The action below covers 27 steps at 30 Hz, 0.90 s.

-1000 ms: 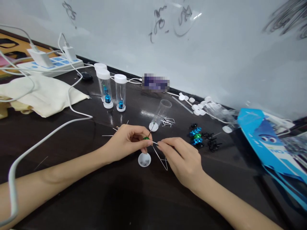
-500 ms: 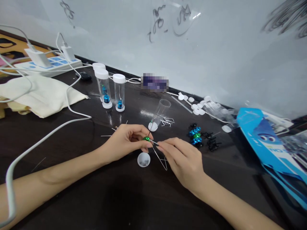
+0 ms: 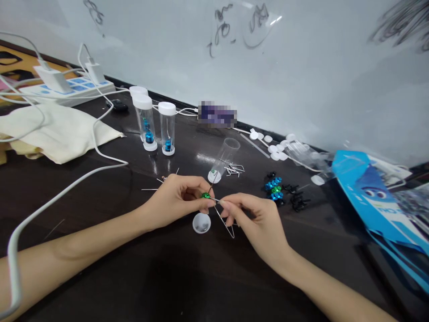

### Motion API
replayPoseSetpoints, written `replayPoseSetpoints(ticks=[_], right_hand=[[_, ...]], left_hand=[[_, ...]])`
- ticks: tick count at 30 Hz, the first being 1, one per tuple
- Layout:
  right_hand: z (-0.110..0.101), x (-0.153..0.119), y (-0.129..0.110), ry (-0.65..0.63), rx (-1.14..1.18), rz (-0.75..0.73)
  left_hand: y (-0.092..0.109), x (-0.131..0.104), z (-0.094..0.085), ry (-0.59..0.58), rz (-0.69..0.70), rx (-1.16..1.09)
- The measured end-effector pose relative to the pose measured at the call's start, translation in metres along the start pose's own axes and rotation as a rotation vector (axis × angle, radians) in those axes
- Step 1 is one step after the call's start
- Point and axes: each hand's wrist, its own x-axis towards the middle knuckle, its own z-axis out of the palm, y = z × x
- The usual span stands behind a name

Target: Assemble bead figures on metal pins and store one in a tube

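Observation:
My left hand [image 3: 186, 197] is closed, pinching a small green metal ring-like part [image 3: 205, 196] between thumb and fingers. A thin dark rod [image 3: 213, 181] sticks up from beside the green part. Closed in a pinch, my right hand [image 3: 254, 219] holds a thin silver rod, seemingly a hex key [image 3: 215, 200], whose tip meets the green part. Just below the hands, a white cap [image 3: 201, 223] holds tiny dark pieces. A bent silver wire [image 3: 229, 229] shows under my right fingers. Behind them leans a clear tube [image 3: 228, 154] with a white base.
Capped clear tubes [image 3: 167, 127] with blue parts stand at back left. Bent metal keys [image 3: 234, 169], blue and green rings [image 3: 275, 188] and black pieces [image 3: 298, 202] lie right of centre. A blue package [image 3: 365, 192] is at right; a white cable [image 3: 63, 192] crosses the left.
My right fingers have shifted their grip on the silver rod, curling more with the thumb in front. My left hand stays almost still on the green part.

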Motion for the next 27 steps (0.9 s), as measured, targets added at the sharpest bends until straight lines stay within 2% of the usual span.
replayPoseSetpoints(ticks=[3, 9, 11, 16, 21, 23, 27], right_hand=[[0.000, 0.000, 0.001, 0.004, -0.046, -0.026], [0.001, -0.001, 0.010, 0.105, -0.469, -0.493], [0.001, -0.002, 0.012, 0.113, -0.552, -0.570], [-0.002, -0.004, 0.013, 0.076, -0.410, -0.530], [-0.004, -0.001, 0.009, 0.045, -0.257, -0.318], [-0.003, 0.001, 0.008, 0.044, -0.298, -0.298], [0.000, 0.002, 0.009, 0.104, -0.511, -0.418]], left_hand=[[0.000, 0.000, -0.001, 0.010, 0.014, 0.017], [0.001, 0.005, -0.006, 0.065, -0.014, -0.103], [0.001, 0.005, -0.007, 0.054, -0.029, -0.125], [-0.001, 0.004, -0.004, 0.012, -0.041, -0.124], [-0.002, 0.002, 0.000, -0.035, -0.050, -0.054], [-0.002, 0.002, -0.001, -0.037, -0.049, -0.044], [-0.003, 0.004, -0.003, -0.026, -0.055, -0.094]])
